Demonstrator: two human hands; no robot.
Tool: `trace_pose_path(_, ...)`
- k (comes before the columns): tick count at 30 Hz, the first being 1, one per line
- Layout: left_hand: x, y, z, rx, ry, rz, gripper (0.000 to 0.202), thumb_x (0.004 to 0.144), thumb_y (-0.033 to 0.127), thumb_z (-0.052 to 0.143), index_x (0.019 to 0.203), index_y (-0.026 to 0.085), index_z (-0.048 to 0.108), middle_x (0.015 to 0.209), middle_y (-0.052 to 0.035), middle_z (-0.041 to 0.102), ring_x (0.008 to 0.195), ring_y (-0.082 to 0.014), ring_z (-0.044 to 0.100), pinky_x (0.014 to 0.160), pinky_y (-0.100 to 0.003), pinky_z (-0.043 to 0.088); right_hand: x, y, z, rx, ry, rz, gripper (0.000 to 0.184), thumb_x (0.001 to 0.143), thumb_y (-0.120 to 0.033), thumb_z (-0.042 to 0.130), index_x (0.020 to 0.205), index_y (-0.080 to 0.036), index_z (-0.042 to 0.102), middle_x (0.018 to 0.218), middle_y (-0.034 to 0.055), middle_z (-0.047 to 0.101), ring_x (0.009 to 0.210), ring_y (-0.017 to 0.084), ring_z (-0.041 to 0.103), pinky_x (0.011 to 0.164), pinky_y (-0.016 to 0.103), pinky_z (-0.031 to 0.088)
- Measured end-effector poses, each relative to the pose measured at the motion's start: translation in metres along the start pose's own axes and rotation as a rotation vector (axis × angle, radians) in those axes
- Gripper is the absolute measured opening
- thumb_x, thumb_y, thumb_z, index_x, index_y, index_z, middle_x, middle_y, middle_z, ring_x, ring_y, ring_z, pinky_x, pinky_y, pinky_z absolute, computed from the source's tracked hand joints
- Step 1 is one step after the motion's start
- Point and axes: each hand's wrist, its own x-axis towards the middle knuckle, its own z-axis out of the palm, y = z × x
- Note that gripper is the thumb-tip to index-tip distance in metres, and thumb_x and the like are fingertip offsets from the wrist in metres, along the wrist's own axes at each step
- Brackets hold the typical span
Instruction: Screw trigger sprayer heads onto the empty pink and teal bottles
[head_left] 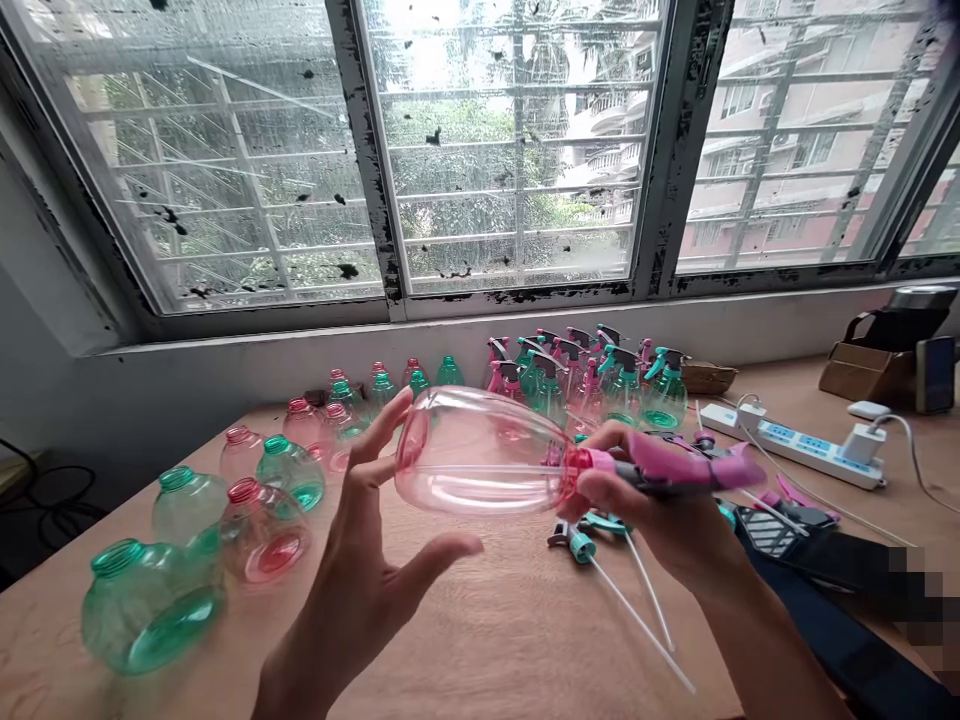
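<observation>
A clear pink spray bottle (480,450) lies sideways in the air above the wooden table (487,640). Its pink trigger sprayer head (675,465) is on the neck and points right. My right hand (660,510) is wrapped round the neck and sprayer head. My left hand (367,570) is open, fingers spread, with fingertips touching the bottle's base and the thumb held free below it.
Several open green and pink bottles (225,510) stand at the left. Assembled spray bottles (592,385) stand under the window. Loose sprayer heads with white tubes (600,560) lie near my right hand. A power strip (795,440) and a cardboard box (862,370) are at the right.
</observation>
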Motion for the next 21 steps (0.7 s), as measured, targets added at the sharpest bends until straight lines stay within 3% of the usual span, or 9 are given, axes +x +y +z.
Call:
trace_pose_path(3, -0.001, -0.002, -0.002, -0.022, -0.012, -0.106, 0.035, 0.099, 0.049, 0.060, 0.126, 0.028, 0.054, 0.168, -0.0071, 0.035, 0.156, -0.0345, 0.029, 0.126, -0.061, 0.027, -0.005, -0.007, 0.003, -0.287, 0.023, -0.166, 0.032, 0.074, -0.025, 0.093, 0.097, -0.029, 0.071, 0.083, 0.0003, 0.079, 0.069, 0.023, 0.072, 0.059, 0.032, 0.055)
trace_pose_path(6, 0.000, -0.003, -0.001, 0.006, -0.017, -0.113, 0.024, 0.102, 0.038, 0.058, 0.124, 0.029, 0.058, 0.167, -0.0032, 0.035, 0.156, -0.0313, 0.029, 0.127, -0.058, 0.028, -0.005, -0.008, 0.003, -0.413, 0.051, -0.203, 0.022, 0.079, -0.032, 0.089, 0.092, -0.029, 0.071, 0.082, 0.0018, 0.077, 0.069, 0.024, 0.070, 0.059, 0.034, 0.054)
trace_pose_path(8, 0.000, -0.002, 0.002, 0.000, -0.022, -0.073, 0.028, 0.101, 0.032, 0.062, 0.128, 0.031, 0.058, 0.169, -0.0018, 0.030, 0.157, -0.0300, 0.028, 0.127, -0.056, 0.030, -0.002, -0.006, 0.002, -0.384, 0.105, -0.187, 0.020, 0.088, -0.043, 0.079, 0.079, -0.028, 0.069, 0.066, -0.0020, 0.071, 0.056, 0.020, 0.065, 0.049, 0.029, 0.047)
trace_pose_path(10, -0.002, -0.002, 0.005, -0.058, 0.009, -0.058, 0.033, 0.100, 0.028, 0.064, 0.132, 0.034, 0.056, 0.169, -0.0009, 0.030, 0.157, -0.0300, 0.028, 0.127, -0.057, 0.031, -0.001, -0.004, -0.001, -0.345, 0.130, -0.188, 0.033, 0.095, -0.050, 0.068, 0.070, -0.028, 0.065, 0.056, -0.0039, 0.064, 0.050, 0.017, 0.061, 0.045, 0.027, 0.044)
trace_pose_path(13, -0.006, -0.006, 0.004, -0.199, -0.013, -0.134, 0.051, 0.093, 0.040, 0.073, 0.140, 0.037, 0.051, 0.166, -0.0037, 0.036, 0.156, -0.0335, 0.030, 0.129, -0.060, 0.027, -0.002, -0.004, -0.005, -0.410, 0.129, -0.249, 0.028, 0.094, -0.050, 0.069, 0.077, -0.028, 0.068, 0.057, -0.0032, 0.064, 0.048, 0.017, 0.059, 0.043, 0.028, 0.042)
trace_pose_path(15, -0.008, -0.010, 0.000, -0.319, -0.114, -0.204, 0.073, 0.087, 0.060, 0.071, 0.150, 0.036, 0.043, 0.165, -0.0095, 0.037, 0.153, -0.0381, 0.035, 0.127, -0.062, 0.030, -0.004, -0.005, -0.008, -0.500, 0.061, -0.356, 0.019, 0.085, -0.042, 0.082, 0.092, -0.029, 0.071, 0.070, 0.0004, 0.072, 0.059, 0.021, 0.066, 0.053, 0.031, 0.050)
trace_pose_path(17, -0.006, -0.014, -0.005, -0.411, -0.192, -0.269, 0.083, 0.088, 0.072, 0.060, 0.157, 0.035, 0.033, 0.162, -0.0141, 0.042, 0.148, -0.0400, 0.044, 0.121, -0.063, 0.041, -0.006, -0.004, -0.010, -0.578, -0.082, -0.440, 0.033, 0.078, -0.030, 0.090, 0.105, -0.029, 0.071, 0.089, 0.0051, 0.078, 0.083, 0.029, 0.073, 0.073, 0.037, 0.057)
trace_pose_path(19, -0.002, -0.017, -0.007, -0.427, -0.224, -0.307, 0.075, 0.092, 0.067, 0.058, 0.157, 0.038, 0.033, 0.157, -0.0143, 0.049, 0.140, -0.0379, 0.053, 0.112, -0.060, 0.053, -0.006, -0.002, -0.013, -0.632, -0.188, -0.436, 0.036, 0.079, -0.028, 0.090, 0.107, -0.028, 0.069, 0.093, 0.0061, 0.080, 0.090, 0.031, 0.074, 0.079, 0.039, 0.056)
trace_pose_path(21, 0.002, -0.018, -0.006, -0.393, -0.241, -0.307, 0.064, 0.093, 0.055, 0.067, 0.150, 0.041, 0.043, 0.154, -0.0117, 0.052, 0.138, -0.0352, 0.055, 0.108, -0.054, 0.056, -0.004, 0.003, -0.015, -0.638, -0.229, -0.333, 0.027, 0.084, -0.030, 0.086, 0.105, -0.028, 0.068, 0.083, 0.0025, 0.078, 0.076, 0.028, 0.073, 0.068, 0.036, 0.052)
